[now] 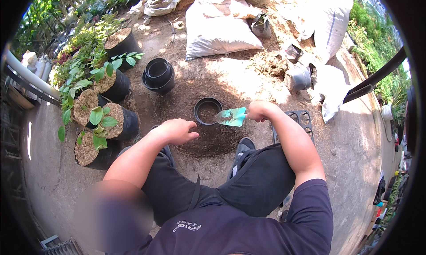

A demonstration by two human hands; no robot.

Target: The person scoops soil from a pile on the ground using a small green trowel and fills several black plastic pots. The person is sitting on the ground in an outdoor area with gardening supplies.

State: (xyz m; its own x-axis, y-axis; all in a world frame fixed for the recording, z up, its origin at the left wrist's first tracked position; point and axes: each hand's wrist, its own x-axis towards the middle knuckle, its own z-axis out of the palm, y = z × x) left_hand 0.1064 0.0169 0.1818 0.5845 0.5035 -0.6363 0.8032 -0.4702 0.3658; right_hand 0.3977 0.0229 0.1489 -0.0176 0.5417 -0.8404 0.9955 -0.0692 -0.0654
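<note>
My right hand (259,111) grips the handle of a turquoise garden trowel (234,117). Crumbs of soil cling to its blade, and the tip reaches the right rim of a round black plastic pot (196,117). Brown soil (208,112) lies inside that pot. To the lower left of the pot, my left hand (178,131) hovers with thumb and fingers apart, holding nothing. Loose dark soil (206,142) is spread on the ground between my shoes, just below the pot.
Nested black pots (158,76) stand up and left. Leafy plants in black grow bags (124,122) crowd the left side. A large white sack (219,32) lies ahead. On the right are a black tray (301,119), a tipped pot (298,78) and a white bag (332,85).
</note>
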